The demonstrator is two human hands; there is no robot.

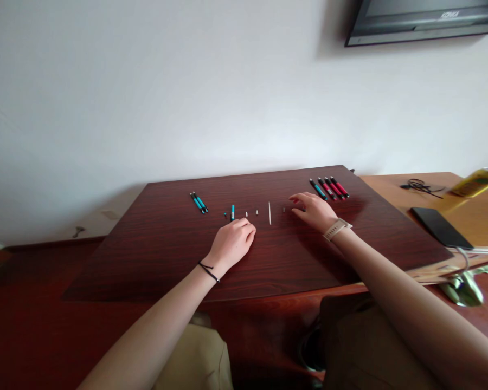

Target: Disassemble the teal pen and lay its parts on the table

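Flanking pen parts (257,212) — assembled pens (329,188)

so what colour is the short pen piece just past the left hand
Teal blue pen piece, just beyond the left hand; the head view shows it.

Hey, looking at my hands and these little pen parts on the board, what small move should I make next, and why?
Probably reach the left hand slightly forward and pick up the blue pen barrel. It lies just beyond your curled fingers, in the row with the small loose bits and the thin white refill. Your right hand rests flat near a small piece, holding nothing, so both hands look free.
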